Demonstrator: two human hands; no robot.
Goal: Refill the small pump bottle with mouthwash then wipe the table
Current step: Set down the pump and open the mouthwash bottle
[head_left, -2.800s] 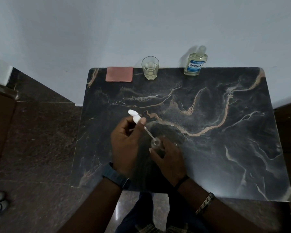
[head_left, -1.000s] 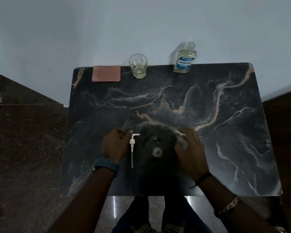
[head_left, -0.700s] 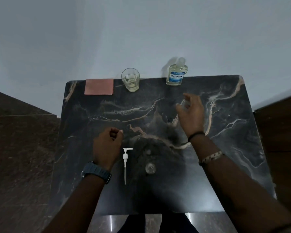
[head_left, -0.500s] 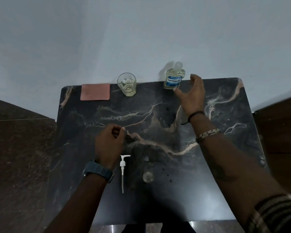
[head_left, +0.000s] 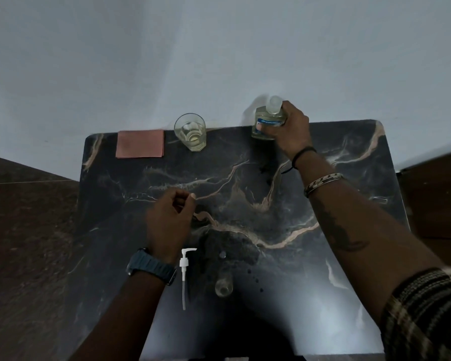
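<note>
The mouthwash bottle (head_left: 266,118), clear with pale liquid and a blue label, stands at the table's far edge, and my right hand (head_left: 290,130) is wrapped around it. The small clear pump bottle (head_left: 223,284) stands uncapped near the front middle of the dark marble table (head_left: 336,230). Its white pump head with tube (head_left: 185,269) lies flat just left of it. My left hand (head_left: 169,222) hovers loosely curled above the table behind the pump head, holding nothing.
A drinking glass (head_left: 190,131) with a little pale liquid stands at the far edge, left of the mouthwash. A folded pink cloth (head_left: 140,143) lies at the far left corner. Small dark droplets (head_left: 255,278) dot the table right of the pump bottle. A wall rises directly behind.
My right hand reached from beside the pump bottle to the far edge and closed around the mouthwash bottle. My left hand let go of the pump head, which now lies on the table.
</note>
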